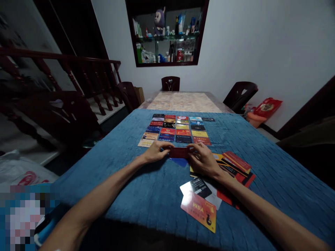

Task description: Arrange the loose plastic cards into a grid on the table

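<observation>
Now, red card (179, 152) level between both grips, left hand (156, 152), right hand (203, 159), fingers closed on its ends

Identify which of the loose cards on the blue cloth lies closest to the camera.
The orange card marked YSM, lowest in the picture. It overlaps the white card beside it, below the black card.

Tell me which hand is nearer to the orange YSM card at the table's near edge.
Right. The right hand holds the dark red card just above and slightly right of the orange YSM card; the left hand grips that red card's other end, farther left.
</observation>
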A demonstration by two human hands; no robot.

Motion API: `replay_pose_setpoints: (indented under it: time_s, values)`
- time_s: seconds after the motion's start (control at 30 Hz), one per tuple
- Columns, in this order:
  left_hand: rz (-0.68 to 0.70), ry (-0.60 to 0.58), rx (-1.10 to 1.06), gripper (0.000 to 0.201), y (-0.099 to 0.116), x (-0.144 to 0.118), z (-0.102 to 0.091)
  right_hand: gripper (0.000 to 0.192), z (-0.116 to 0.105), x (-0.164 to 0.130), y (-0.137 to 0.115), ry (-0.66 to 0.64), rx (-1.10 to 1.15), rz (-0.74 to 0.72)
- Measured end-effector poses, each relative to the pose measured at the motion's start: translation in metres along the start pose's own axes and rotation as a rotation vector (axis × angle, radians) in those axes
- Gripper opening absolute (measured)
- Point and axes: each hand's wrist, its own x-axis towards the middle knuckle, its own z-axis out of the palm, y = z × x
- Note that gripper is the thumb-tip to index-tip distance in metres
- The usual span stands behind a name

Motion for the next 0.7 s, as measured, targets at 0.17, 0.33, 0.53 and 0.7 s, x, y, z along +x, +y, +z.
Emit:
replay_pose_setpoints:
  time_s: [0.17,0.33,0.53,0.7]
  values:
    - [0.001,0.051,0.026,0.026,-0.002,0.000,0.007,0.032,0.001,-0.001,-0.003,0.020,-0.145,-0.067]
    - [0.002,0.107,0.006,0.024,-0.002,0.000,0.008,0.029,0.001,0.000,-0.008,0.000,-0.315,-0.146]
    - [-0.039,0.134,-0.012,0.023,-0.003,0.000,0.008,0.033,0.002,0.001,-0.014,0.017,-0.416,-0.178]
    - [-0.059,0.171,-0.070,0.022,-0.007,0.001,0.010,0.041,0.001,0.001,-0.018,0.013,-0.479,-0.188]
